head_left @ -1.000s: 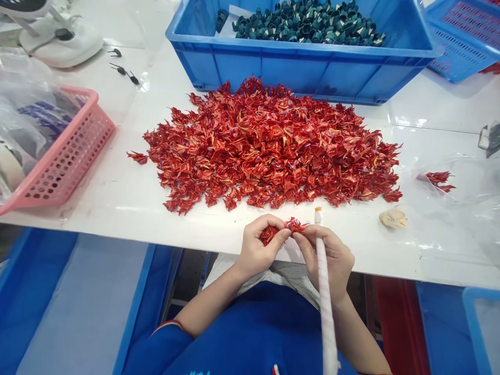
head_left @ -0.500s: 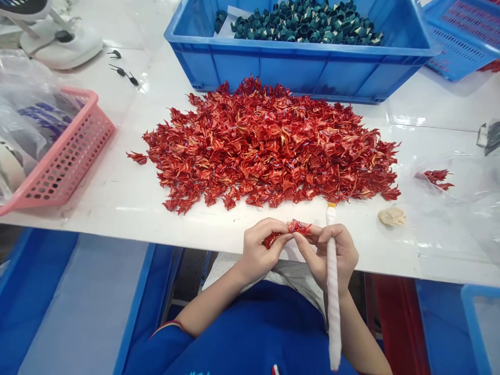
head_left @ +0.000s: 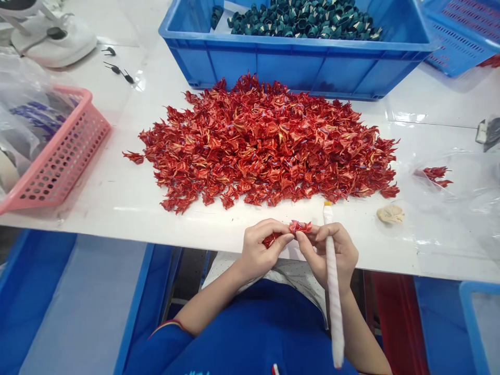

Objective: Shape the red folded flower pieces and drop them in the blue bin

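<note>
A small red flower-like piece (head_left: 300,227) is pinched between the fingertips of both hands, just over the table's front edge. My left hand (head_left: 262,247) is closed on it, with more red material (head_left: 271,239) tucked inside the curled fingers. My right hand (head_left: 335,255) grips a white-wrapped stick (head_left: 333,291) with a short yellow tip, like a brush, while its thumb and fingertip touch the red piece. The stick points away from me, its tip near the front of a large heap of similar red pieces (head_left: 269,146).
Behind the heap stands a blue bin (head_left: 297,65) holding dark green rings (head_left: 308,21). At left are a pink basket (head_left: 66,156) with plastic bags and several small black parts (head_left: 113,68). To the right lie a beige lump (head_left: 390,214) and clear plastic (head_left: 469,198) with red pieces.
My right thumb has shifted slightly on the red piece, which has turned a little. The white stick's tip has swung slightly left. The whole view has moved a little.
</note>
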Demonstrator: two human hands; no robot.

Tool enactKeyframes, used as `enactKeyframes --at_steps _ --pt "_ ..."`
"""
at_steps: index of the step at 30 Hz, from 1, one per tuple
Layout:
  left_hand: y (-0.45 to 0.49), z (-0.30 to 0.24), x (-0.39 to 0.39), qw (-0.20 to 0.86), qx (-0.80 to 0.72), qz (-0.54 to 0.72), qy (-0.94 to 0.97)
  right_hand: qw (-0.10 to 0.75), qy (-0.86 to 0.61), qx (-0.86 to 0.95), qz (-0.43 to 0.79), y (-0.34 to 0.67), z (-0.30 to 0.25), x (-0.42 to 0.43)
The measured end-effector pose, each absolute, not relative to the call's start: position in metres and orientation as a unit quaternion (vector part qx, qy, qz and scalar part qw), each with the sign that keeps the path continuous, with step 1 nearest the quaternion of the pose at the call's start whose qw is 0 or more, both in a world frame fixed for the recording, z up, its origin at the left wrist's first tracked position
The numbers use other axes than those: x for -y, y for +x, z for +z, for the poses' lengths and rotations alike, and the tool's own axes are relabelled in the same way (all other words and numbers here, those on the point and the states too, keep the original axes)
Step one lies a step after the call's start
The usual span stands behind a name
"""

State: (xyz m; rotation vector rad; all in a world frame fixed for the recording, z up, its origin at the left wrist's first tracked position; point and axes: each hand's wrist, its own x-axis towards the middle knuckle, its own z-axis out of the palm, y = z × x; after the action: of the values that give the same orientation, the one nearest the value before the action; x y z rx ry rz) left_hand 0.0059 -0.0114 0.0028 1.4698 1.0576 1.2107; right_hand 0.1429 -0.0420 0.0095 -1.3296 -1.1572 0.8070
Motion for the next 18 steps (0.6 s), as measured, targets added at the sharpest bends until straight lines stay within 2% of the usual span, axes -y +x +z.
enactKeyframes --at_steps 2,8,11,14,18 --pt "0.005 0.005 0.01 0.486 -0.444 0.481 0.579 0.563 -0.582 0.489 0.323 0.146 0.013 0.041" --pt "0.005 0.006 0.009 0.549 -0.475 0.465 0.507 0.639 -0.588 0.46 0.186 0.158 0.02 0.049" --pt "0.006 0.005 0.01 0.569 -0.486 0.459 0.479 0.619 -0.601 0.485 0.142 0.155 0.023 0.056" --pt "0.006 0.005 0.01 0.567 -0.496 0.456 0.474 0.604 -0.554 0.545 0.177 0.147 0.028 0.055" --pt "0.006 0.006 0.009 0.539 -0.499 0.459 0.499 0.533 -0.528 0.642 0.158 0.141 0.034 0.044"
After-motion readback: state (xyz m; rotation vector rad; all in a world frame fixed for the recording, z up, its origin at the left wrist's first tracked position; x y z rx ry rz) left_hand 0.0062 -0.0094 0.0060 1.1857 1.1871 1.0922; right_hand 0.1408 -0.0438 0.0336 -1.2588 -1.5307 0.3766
